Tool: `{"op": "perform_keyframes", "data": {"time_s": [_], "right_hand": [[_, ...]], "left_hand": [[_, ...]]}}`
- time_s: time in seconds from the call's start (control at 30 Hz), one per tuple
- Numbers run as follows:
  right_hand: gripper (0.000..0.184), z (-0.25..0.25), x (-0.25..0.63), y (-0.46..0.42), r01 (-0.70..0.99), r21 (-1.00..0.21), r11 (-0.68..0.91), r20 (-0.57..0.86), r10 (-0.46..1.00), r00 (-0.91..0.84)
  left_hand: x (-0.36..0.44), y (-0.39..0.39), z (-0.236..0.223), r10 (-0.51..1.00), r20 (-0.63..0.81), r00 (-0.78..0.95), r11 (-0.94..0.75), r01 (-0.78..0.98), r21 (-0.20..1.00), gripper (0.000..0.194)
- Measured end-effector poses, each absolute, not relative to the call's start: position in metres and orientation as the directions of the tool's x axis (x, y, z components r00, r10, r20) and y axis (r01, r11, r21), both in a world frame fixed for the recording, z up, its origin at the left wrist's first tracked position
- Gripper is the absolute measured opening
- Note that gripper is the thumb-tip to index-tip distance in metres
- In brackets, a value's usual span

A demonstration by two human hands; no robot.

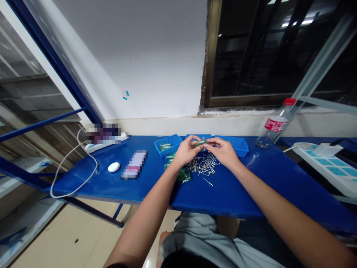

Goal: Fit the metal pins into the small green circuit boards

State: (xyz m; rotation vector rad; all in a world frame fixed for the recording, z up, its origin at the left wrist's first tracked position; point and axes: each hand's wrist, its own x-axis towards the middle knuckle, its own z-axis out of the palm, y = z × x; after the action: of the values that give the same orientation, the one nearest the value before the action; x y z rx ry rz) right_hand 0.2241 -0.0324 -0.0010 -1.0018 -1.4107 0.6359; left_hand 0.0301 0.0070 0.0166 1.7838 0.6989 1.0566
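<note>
My left hand (186, 149) and my right hand (223, 150) meet over the blue table, both closed in a pinch on a small green plastic bag (200, 142). The fingers partly cover the bag, and its contents are too small to make out. Below my hands lies a loose pile of thin metal pins, like rivets (208, 166), with a single pin (208, 181) apart from it nearer the front edge. More green plastic bags (184, 175) lie beside my left wrist. Behind my hands stand a blue tray with green bags (169, 142), a middle blue tray (198, 136) and a right blue tray (238, 146).
A white oval object (114, 167) and a blurred phone-like object (135, 165) lie on the left. A clear bottle with a red cap (275, 124) stands at the back right. Power strips are at both sides, and a white cable (96, 163) loops over the left end.
</note>
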Motion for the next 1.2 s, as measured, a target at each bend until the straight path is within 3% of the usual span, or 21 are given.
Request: {"op": "perform_keyframes", "data": {"time_s": [0.27, 0.37, 0.43, 0.57, 0.77, 0.93, 1.2], "right_hand": [[0.036, 0.004, 0.22, -0.036, 0.099, -0.934, 0.342, 0.354, 0.924, 0.146], [0.036, 0.006, 0.22, -0.037, 0.114, -0.93, 0.35, 0.364, 0.919, 0.152], [0.035, 0.007, 0.22, -0.038, 0.14, -0.922, 0.361, 0.38, 0.913, 0.15], [0.032, 0.004, 0.224, -0.038, 0.193, -0.912, 0.361, 0.389, 0.911, 0.134], [0.031, -0.005, 0.228, -0.031, 0.254, -0.905, 0.341, 0.374, 0.923, 0.093], [0.031, -0.007, 0.227, -0.031, 0.3, -0.883, 0.36, 0.39, 0.92, 0.044], [0.031, -0.005, 0.226, -0.033, 0.323, -0.875, 0.359, 0.387, 0.922, 0.023]], "left_hand": [[0.03, 0.009, 0.017, 0.807, 0.38, 0.453, -0.422, -0.009, 0.906, 0.032], [0.027, 0.007, 0.023, 0.804, 0.427, 0.414, -0.503, 0.089, 0.86, 0.029], [0.022, 0.005, 0.03, 0.806, 0.477, 0.351, -0.57, 0.245, 0.784, 0.026], [0.003, 0.007, 0.042, 0.74, 0.618, 0.266, -0.637, 0.573, 0.516, 0.023], [-0.027, 0.019, 0.043, 0.805, 0.571, 0.163, -0.384, 0.876, 0.292, 0.034], [-0.035, 0.025, 0.041, 0.873, 0.471, 0.124, -0.282, 0.917, 0.281, 0.034], [-0.031, 0.035, 0.042, 0.886, 0.461, 0.035, -0.217, 0.912, 0.348, 0.04]]}}
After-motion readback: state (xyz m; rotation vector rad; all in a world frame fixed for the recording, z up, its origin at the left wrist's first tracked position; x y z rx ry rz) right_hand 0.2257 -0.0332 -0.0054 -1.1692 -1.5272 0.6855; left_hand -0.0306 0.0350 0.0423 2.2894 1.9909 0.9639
